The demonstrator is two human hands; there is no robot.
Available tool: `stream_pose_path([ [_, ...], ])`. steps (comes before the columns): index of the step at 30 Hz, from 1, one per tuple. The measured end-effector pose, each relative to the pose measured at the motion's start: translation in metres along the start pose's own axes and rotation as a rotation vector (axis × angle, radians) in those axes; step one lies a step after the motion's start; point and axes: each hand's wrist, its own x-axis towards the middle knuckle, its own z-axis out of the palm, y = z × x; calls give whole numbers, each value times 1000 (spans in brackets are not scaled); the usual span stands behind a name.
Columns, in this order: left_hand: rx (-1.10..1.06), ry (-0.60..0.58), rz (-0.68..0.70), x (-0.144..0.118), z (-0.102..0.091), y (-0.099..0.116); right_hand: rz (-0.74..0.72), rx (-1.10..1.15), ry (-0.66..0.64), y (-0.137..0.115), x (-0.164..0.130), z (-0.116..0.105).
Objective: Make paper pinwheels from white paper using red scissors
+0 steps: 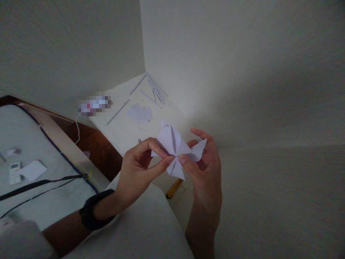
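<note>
Wristband (94, 212): dark, worn on the left wrist.
Left hand (136, 165): grip narrow, thumb and forefinger pinching the folded paper (169, 138) at its middle.
Right hand (205, 172): grip also on the folded paper, thumb pressed near the left thumb, other fingers partly hidden behind a pointed flap.
Folded paper: held up between both hands, in front of the worktop (120, 133); white, gathered at the middle, with flaps spreading above, below and to the right.
Yellow tool (175, 187): black-ended, lying below the folded paper, partly hidden.
Bed (24, 133): at left, bearing a remote (14, 173) and, just beside it, a white sheet (33, 170).
Slips (140, 113): white, in a loose overlapping pile on the worktop.
Strips (150, 99): thin and pale, several fanned toward the far corner, others lying apart.
Blurred object (94, 105): at the worktop's left edge, near a hanging white cord (78, 133).
Walls (215, 54): pale, meeting behind the worktop.
</note>
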Motion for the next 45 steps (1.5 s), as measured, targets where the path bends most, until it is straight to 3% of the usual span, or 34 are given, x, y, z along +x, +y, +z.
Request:
stream_pose_path([
  [26,12,42,-46,-1,3,3,25,-50,-3,-4,-3,3],
  [35,60,101,0,-2,4,2,-23,-9,-8,1,-3,4],
  [45,78,106,5,0,3,4,-54,-113,18,-2,-3,7],
])
